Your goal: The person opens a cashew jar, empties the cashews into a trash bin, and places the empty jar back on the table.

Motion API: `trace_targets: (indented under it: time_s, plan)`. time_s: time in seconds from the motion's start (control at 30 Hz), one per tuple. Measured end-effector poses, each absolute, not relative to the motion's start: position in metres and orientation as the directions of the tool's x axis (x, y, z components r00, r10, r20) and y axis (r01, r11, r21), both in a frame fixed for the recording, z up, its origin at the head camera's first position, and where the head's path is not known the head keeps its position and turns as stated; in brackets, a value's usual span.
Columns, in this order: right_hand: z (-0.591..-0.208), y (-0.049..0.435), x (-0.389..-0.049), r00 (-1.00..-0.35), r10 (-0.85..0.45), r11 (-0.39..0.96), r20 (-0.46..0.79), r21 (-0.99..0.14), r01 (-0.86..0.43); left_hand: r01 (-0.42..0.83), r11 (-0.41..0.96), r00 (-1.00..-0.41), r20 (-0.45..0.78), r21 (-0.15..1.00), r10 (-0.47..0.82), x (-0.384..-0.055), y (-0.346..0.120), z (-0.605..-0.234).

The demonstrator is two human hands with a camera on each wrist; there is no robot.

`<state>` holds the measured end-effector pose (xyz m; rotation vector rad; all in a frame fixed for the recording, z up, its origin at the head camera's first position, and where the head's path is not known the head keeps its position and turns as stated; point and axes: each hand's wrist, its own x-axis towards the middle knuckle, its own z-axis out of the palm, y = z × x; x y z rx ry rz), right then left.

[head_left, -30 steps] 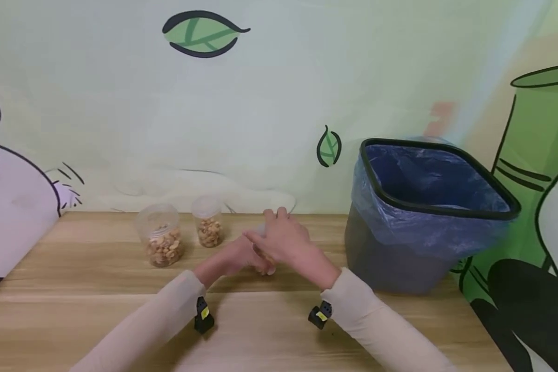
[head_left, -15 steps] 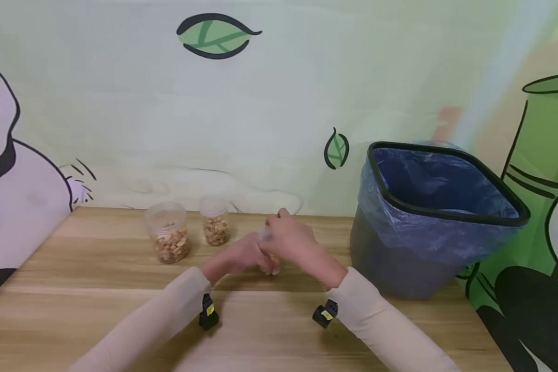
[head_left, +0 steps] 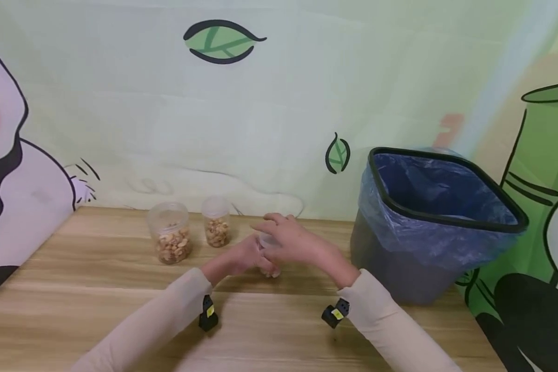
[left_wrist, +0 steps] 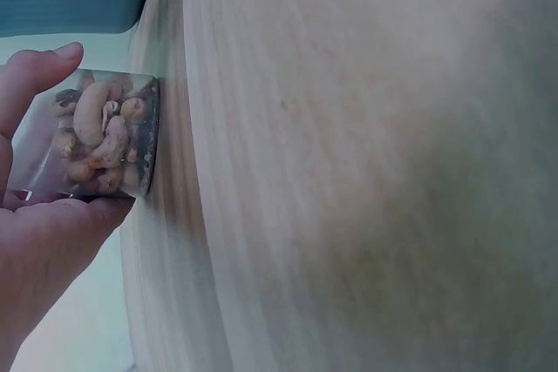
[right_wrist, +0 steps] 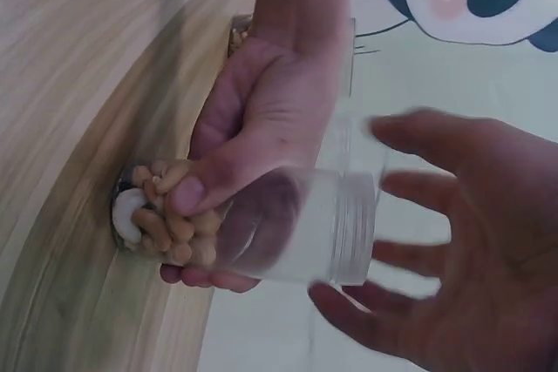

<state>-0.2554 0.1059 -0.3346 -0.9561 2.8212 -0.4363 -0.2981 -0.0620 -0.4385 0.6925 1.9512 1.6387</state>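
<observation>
My left hand (head_left: 245, 255) grips a small clear plastic jar (right_wrist: 316, 231) round its middle, its thumb along the side. Cashew nuts (right_wrist: 161, 219) fill the lower part of this jar, which stands roughly upright at the table top. Around its translucent lid (right_wrist: 356, 228) my right hand (head_left: 292, 242) has its fingers spread and slightly bent, without pinching it. Some right fingers are blurred, and whether one touches the rim I cannot tell. From the head view, the two hands cover most of the jar. The left wrist view shows nuts (left_wrist: 109, 132) behind the left thumb.
Left of the hands stand a wide jar of nuts (head_left: 173, 244) and a narrower lidded jar of nuts (head_left: 216, 227). A grey bin (head_left: 390, 263) lined with a blue bag rises at the right. The wooden table (head_left: 269, 330) ends against a printed backdrop (head_left: 279, 103).
The right hand's fingers have loosened from around the lid and spread apart. Its forearm has shifted a little to the right. The left hand keeps its hold on the jar.
</observation>
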Motion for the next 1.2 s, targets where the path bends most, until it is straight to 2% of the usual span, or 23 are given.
trace_targets:
  time_s: [0.1,0.23,0.37,0.47,0.6,0.73,0.83,0.9,0.97,1.03,1.2]
  plan:
    - [-0.333,0.103,-0.251,-0.869,-0.495,0.831,0.001,-0.293,-0.473,0.061,0.172,-0.758,-0.067,0.983,0.649,-0.297,-0.061,-0.439]
    - [-0.336,0.093,-0.249,-0.952,-0.305,0.933,0.041,-0.189,-0.307,0.061,0.164,-0.751,-0.063,0.985,0.658,-0.298,-0.06,-0.443]
    - [-0.34,0.082,-0.25,-0.977,-0.213,0.963,0.024,-0.162,-0.214,0.047,0.146,-0.746,-0.063,0.988,0.663,-0.297,-0.059,-0.446]
    - [-0.341,0.08,-0.251,-0.973,-0.229,0.96,0.018,-0.16,-0.229,0.039,0.126,-0.741,-0.056,0.991,0.669,-0.296,-0.058,-0.446]
    - [-0.335,0.085,-0.257,-0.918,-0.397,0.91,-0.008,-0.133,-0.392,0.057,0.137,-0.738,-0.05,0.989,0.673,-0.297,-0.058,-0.446]
    - [-0.325,0.096,-0.266,-0.765,-0.64,0.76,-0.07,-0.207,-0.616,0.094,0.133,-0.729,-0.022,0.987,0.684,-0.3,-0.061,-0.441]
    - [-0.321,0.103,-0.271,-0.662,-0.744,0.657,-0.095,-0.288,-0.697,0.102,0.139,-0.733,-0.02,0.985,0.68,-0.3,-0.064,-0.436]
    - [-0.32,0.105,-0.272,-0.645,-0.759,0.637,-0.094,-0.317,-0.703,0.109,0.167,-0.744,-0.031,0.98,0.668,-0.3,-0.065,-0.434]
    - [-0.322,0.105,-0.27,-0.677,-0.731,0.664,-0.083,-0.316,-0.678,0.117,0.199,-0.754,-0.044,0.973,0.656,-0.299,-0.065,-0.433]
    - [-0.326,0.103,-0.267,-0.747,-0.661,0.73,-0.065,-0.283,-0.622,0.105,0.212,-0.755,-0.061,0.972,0.653,-0.297,-0.063,-0.433]
    - [-0.335,0.093,-0.256,-0.914,-0.407,0.897,0.006,-0.185,-0.401,0.071,0.208,-0.753,-0.085,0.976,0.653,-0.293,-0.06,-0.435]
